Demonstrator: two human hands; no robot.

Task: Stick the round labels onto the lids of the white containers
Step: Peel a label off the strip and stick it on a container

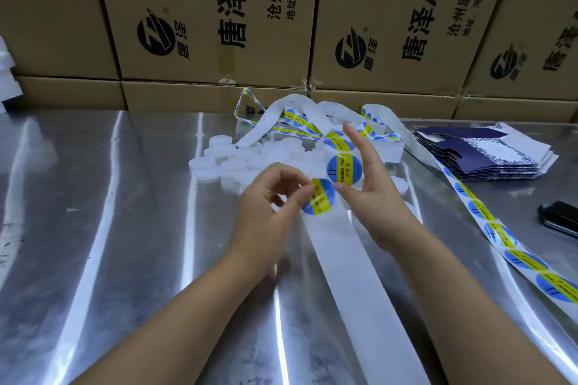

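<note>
Thumb and forefinger of left hand (266, 206) pinch round blue-and-yellow label (320, 197) at white backing strip (344, 259). Thumb of right hand (372, 191) pins the strip, forefinger straight. Small white lidded containers (237, 159) heaped just behind; contents hidden.

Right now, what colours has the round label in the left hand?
Blue round label with yellow band; head view.

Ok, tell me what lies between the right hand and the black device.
Head view: a strip of round labels crosses the steel between the right hand and the black device.
</note>
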